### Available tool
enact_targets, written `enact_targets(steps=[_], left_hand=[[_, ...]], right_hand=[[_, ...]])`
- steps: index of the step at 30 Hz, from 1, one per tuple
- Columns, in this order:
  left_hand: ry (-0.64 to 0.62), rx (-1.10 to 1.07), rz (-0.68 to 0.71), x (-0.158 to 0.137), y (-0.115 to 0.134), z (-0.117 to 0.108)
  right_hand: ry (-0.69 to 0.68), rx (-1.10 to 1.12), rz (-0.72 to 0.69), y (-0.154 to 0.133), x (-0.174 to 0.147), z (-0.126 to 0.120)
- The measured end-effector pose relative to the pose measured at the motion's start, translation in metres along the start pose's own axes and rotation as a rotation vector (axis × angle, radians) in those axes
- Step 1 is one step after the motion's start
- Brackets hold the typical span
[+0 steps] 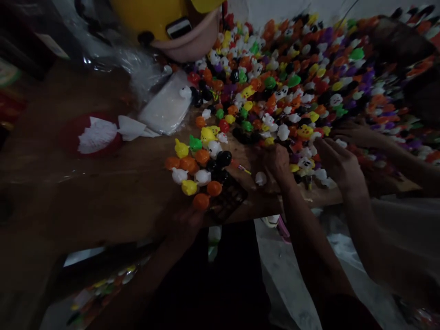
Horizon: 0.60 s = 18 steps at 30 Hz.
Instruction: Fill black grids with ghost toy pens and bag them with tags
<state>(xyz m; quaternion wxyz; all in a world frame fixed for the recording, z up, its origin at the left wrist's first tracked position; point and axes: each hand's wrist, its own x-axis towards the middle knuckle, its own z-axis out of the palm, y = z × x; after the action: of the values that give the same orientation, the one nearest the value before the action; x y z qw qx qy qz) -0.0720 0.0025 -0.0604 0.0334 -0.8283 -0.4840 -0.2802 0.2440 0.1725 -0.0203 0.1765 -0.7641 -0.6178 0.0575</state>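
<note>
So over on the left, a red bowl (pixel 71 135) is sitting on the wooden table (pixel 147 169), holding something white and crumbly-looking. Some white paper (pixel 132 128) is lying at its right side. Behind that, crinkly clear plastic (pixel 140 71) is spreading across the far left, and a flat stack of plastic bags (pixel 165 107) is lying just right of the paper. Far side, middle-left: a pink basin (pixel 187 48) is holding a big yellow thing (pixel 142 18) and a phone (pixel 178 28).

The left hand (pixel 188 219) is hanging around the near edge of the table, right beside an orange toy. It's super dark there, so I can't tell if the fingers are open or gripping anything. Just beyond it, a bunch of little toys (pixel 188 164) is sitting bunched up, with orange, white, yellow, green and black ones, and a dark tray (pixel 231 201) is showing at their near right side.

Next along, a lone white toy (pixel 260 178) is lying on the wood. Just right of it, the right hand (pixel 277 160) is resting at the near left edge of a huge toy pile (pixel 292 81). Its fingers are curling downward, but I can't tell whether they're gripping something. The pile is filling the far right, and a co-worker's hand (pixel 338 162) is hovering by its near side, with another hand (pixel 359 133) farther right lying among the toys.
</note>
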Motion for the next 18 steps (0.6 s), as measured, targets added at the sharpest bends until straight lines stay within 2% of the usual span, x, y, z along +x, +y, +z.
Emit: enact_targets(steps=[2,5,8,10,14,18], left_hand=[[-0.052,-0.02,-0.033,0.002,-0.001,-0.001],[-0.142,-0.065,-0.089,0.004,-0.004,-0.004],[-0.2,-0.1,-0.151,0.004,-0.008,-0.007],[-0.208,-0.111,-0.169,0.004,-0.009,-0.009],[-0.19,-0.158,-0.179,0.005,-0.011,-0.009],[-0.161,-0.167,-0.181,0.005,-0.011,-0.006]], right_hand=[[0.013,0.061,-0.016,-0.005,-0.019,-0.011],[0.015,0.247,-0.03,-0.017,-0.064,-0.023],[-0.023,0.383,0.004,-0.03,-0.11,-0.022],[-0.046,0.406,0.046,-0.037,-0.129,-0.013],[-0.113,0.365,0.074,-0.046,-0.135,0.003],[-0.229,0.349,0.035,-0.045,-0.128,0.003]])
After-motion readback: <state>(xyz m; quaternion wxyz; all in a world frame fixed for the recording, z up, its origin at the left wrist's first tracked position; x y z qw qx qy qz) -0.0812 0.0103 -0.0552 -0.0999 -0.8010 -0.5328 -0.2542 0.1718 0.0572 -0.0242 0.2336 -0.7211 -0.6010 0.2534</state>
